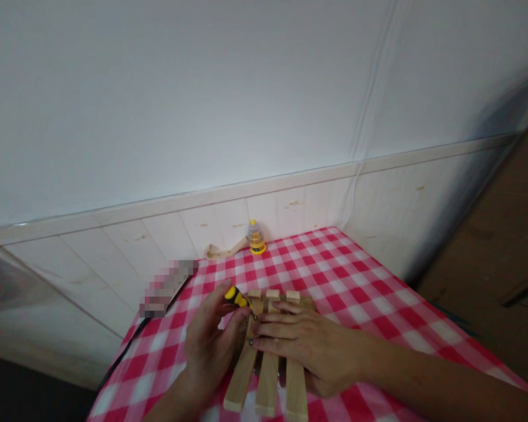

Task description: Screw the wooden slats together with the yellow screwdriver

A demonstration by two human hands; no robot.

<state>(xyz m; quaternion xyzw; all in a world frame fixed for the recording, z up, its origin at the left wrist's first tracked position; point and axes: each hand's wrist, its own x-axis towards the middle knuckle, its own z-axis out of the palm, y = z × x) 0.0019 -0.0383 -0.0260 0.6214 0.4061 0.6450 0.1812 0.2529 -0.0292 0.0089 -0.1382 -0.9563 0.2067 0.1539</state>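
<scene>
My left hand [211, 334] is closed around a yellow and black screwdriver [236, 296]. The screwdriver's tip points down to the right, at the leftmost slat of a wooden piece [268, 381] made of three pale slats. A small metal screw head [251, 341] shows on that same slat, just below the tip. My right hand [317, 343] lies across the middle and right slats with its fingers stretched out, fingertips reaching the left slat. Its thumb is hidden. Short wooden blocks [272, 293] stick up at the slats' far ends. The underside of the piece cannot be seen.
A red and white checked cloth [352, 281] covers the table. Against the wall stand a clear and yellow bit container [257, 239] and a curved wooden strip [224, 252]. A pixelated flat object [169, 290] with a black cable lies at the left edge.
</scene>
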